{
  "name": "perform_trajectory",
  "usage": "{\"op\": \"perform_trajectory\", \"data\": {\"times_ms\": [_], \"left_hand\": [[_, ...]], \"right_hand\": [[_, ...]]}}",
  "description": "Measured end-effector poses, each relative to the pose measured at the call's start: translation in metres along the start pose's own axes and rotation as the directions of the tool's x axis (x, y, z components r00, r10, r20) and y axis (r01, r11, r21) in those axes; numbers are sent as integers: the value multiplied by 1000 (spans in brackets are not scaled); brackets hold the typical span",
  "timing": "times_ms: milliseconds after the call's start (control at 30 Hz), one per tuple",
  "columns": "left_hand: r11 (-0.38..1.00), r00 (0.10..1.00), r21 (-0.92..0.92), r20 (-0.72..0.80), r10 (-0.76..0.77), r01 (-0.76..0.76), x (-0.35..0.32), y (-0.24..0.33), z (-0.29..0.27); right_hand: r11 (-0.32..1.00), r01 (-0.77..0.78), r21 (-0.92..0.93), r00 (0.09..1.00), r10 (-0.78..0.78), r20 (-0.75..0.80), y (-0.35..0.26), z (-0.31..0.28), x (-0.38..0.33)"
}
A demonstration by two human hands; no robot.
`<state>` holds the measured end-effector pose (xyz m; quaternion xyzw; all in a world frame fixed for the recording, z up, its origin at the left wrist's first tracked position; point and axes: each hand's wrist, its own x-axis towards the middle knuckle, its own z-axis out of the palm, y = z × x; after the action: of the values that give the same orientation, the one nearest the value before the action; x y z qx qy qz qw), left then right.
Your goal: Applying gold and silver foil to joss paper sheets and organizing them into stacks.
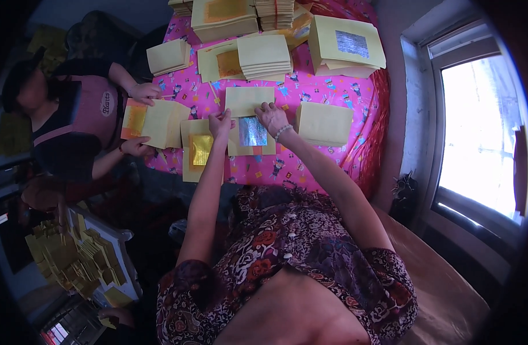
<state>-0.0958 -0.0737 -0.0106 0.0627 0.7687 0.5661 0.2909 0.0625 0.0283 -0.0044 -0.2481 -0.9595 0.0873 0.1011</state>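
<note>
The left hand [220, 123] and right hand [271, 115] reach over the pink worktop [310, 92]; their fingers [265, 107] pinch the lower edge of a plain yellow sheet [249, 99], which lies just beyond the fingertips, above a silver-foil sheet [253, 131] between the wrists

Left hand [220, 123] and right hand [271, 115] rest side by side on the table [310, 92]. A foil-faced sheet [252, 132] lies between and just before their fingers, a plain sheet [249, 99] just behind them. A paper stack [324, 123] lies right of the right fingers.
</note>
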Motion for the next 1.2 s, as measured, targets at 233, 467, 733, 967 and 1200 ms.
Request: {"op": "perform_trajectory", "data": {"times_ms": [233,467,733,967,1200], "left_hand": [[956,981,-222,62,-185,194,14,3,10],[922,988,-362,109,-107,140,-5,31,1],[960,929,-269,333,162,-71,-87,109,7],[966,789,-215,564,243,-144,-124,87,71],[969,723,7,667,181,-249,-123,15,122]], "right_hand": [[998,-43,41,999,44,-17,1,-7,-2],[957,-82,279,968,143,-205,1,-31,-3],[149,-133,980,826,563,26,33,-99,-32],[155,-257,954,736,671,89,95,-132,-113],[268,-334,904,682,730,35,134,-87,-166]]}}
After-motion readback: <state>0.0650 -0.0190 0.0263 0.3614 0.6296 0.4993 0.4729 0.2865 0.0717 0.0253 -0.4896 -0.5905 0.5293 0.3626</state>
